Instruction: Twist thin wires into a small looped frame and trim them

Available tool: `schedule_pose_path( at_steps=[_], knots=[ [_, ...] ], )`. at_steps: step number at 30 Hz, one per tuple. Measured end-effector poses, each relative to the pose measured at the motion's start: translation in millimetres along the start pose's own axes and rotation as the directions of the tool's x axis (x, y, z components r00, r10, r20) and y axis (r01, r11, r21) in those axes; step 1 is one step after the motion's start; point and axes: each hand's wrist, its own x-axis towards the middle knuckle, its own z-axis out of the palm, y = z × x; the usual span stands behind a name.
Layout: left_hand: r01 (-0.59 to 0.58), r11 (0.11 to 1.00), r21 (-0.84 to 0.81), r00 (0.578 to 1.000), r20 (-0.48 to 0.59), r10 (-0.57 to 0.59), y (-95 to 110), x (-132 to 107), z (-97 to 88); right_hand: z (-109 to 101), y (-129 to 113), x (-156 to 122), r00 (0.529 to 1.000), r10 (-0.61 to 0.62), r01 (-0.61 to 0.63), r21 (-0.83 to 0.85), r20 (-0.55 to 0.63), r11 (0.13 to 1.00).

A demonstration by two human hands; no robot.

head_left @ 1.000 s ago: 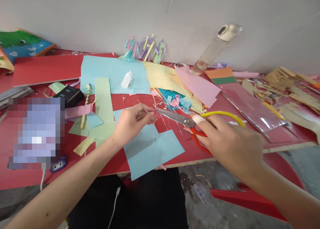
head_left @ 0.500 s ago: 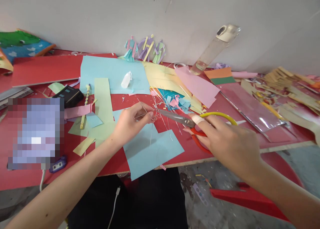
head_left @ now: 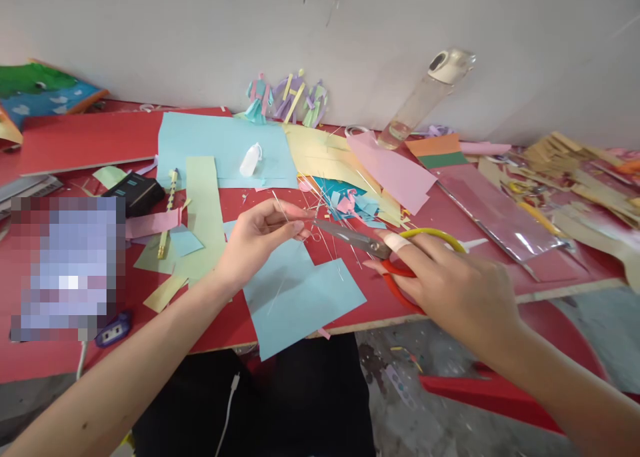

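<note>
1. Two bare hands, head view, at a red-topped table [head_left: 220, 324].
2. Left hand [head_left: 263, 234], one: thumb and forefinger pinched nearly together on a thin, pale, wire-like strand [head_left: 280, 205], the other fingers curled in. The strand sits at centre, above the near paper.
3. Right hand [head_left: 450, 284], one: fingers wrapped through the grips of steel-bladed scissors with red and yellow handles [head_left: 345, 232]. Blades point left, looking almost together, tips just beside the left fingertips; contact cannot be told.
4. Step in hand, as judged: snipping or trimming the strand. The next move would call for a steady pinch, fingertips kept out of the blades, and a small closing squeeze.
5. Loose strands, several, right of the left hand; too fine to count.
6. Folded pastel-paper dolls [head_left: 287, 100], three, far centre, against the wall.
7. Small translucent white squeeze bottle [head_left: 250, 160], one, on a large light-blue paper sheet [head_left: 225, 137], far left of centre.
8. Tall clear bottle with white lid [head_left: 417, 107], one, leaning, far right.
9. Yellow patterned pencil [head_left: 172, 189], one, left.
10. Black boxy object [head_left: 135, 194], one, beside the pencil, left.
</note>
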Motion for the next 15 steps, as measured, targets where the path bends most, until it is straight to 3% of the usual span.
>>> schedule_pose_path(
  at_steps=[4,6,7,9,11,13,15],
  knots=[
    [0.028,0.999,-0.038,0.999,-0.019,-0.029,0,0,0.5,5,-3,-6,0.990,0.128,-0.139,0.205,0.066,0.969],
    [0.033,0.998,-0.058,0.999,-0.033,-0.035,0,0,0.8,6,-7,-5,0.944,0.262,-0.325,0.443,0.199,0.836],
    [0.037,0.997,-0.066,0.999,-0.035,-0.039,0,0,0.9,5,-11,-4,0.899,0.322,-0.437,0.559,0.297,0.705],
    [0.046,0.996,-0.079,0.998,-0.028,-0.049,0,0,1.1,4,-19,3,0.778,0.380,-0.621,0.705,0.501,0.342],
    [0.056,0.994,-0.094,0.998,-0.015,-0.057,0,0,1.2,2,-29,13,0.689,0.372,-0.668,0.744,0.622,-0.006],
    [0.068,0.992,-0.104,0.998,-0.005,-0.069,-1,0,1.4,2,-40,25,0.660,0.377,-0.616,0.755,0.650,-0.226],
    [0.084,0.991,-0.100,0.996,0.000,-0.084,-1,0,1.5,5,-50,36,0.655,0.361,-0.560,0.747,0.664,-0.358]
  ],
)
